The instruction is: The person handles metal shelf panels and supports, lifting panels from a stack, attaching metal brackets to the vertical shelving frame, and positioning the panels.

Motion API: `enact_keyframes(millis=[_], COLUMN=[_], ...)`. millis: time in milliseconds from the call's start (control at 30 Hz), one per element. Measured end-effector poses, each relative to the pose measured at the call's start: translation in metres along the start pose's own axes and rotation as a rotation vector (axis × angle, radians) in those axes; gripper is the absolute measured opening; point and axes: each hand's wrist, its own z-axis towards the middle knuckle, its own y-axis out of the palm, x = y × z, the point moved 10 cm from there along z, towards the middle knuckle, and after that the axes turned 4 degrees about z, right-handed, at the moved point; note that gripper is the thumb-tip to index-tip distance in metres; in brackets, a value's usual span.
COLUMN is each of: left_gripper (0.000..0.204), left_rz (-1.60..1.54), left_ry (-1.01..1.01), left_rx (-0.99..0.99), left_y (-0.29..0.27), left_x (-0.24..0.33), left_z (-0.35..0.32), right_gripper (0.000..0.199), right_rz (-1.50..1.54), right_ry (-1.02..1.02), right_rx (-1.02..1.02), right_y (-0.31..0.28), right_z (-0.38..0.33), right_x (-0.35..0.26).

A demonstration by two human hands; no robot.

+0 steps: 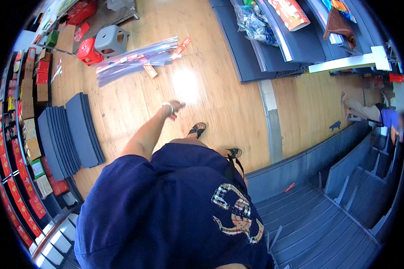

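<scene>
My left hand (175,107) hangs over the wooden floor (220,98), a white band (168,106) round its wrist. Nothing shows in it; its fingers are slightly blurred but look apart. Below it are my feet in black sandals (197,130). The closest thing ahead of the hand is a bundle of clear plastic strips (134,60) lying on the floor, with orange-red printed pieces on and beside it. My right hand does not appear; a bit of skin shows at the lower edge.
Dark grey shelf panels (60,139) lie stacked at left, beside stocked shelves (27,179). A red stool (89,51) and a grey stool (112,40) stand farther back. Grey shelving (296,45) is at upper right, more shelving (318,219) at lower right. Another person (388,119) bends at far right.
</scene>
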Motion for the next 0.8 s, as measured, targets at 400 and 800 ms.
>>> enact_keyframes(millis=[400, 800], left_gripper=[0.051, 0.044], left_rz=[0.638, 0.687], left_ry=[0.517, 0.202], left_rx=[0.108, -0.103], left_y=[-0.018, 0.076], left_x=[-0.044, 0.088], left_z=[0.051, 0.108], right_gripper=[0.041, 0.038], right_rz=[0.075, 0.22], right_ry=[0.24, 0.568], right_rx=[0.044, 0.236], right_y=[0.021, 0.086], right_z=[-0.021, -0.061], right_x=[0.001, 0.143])
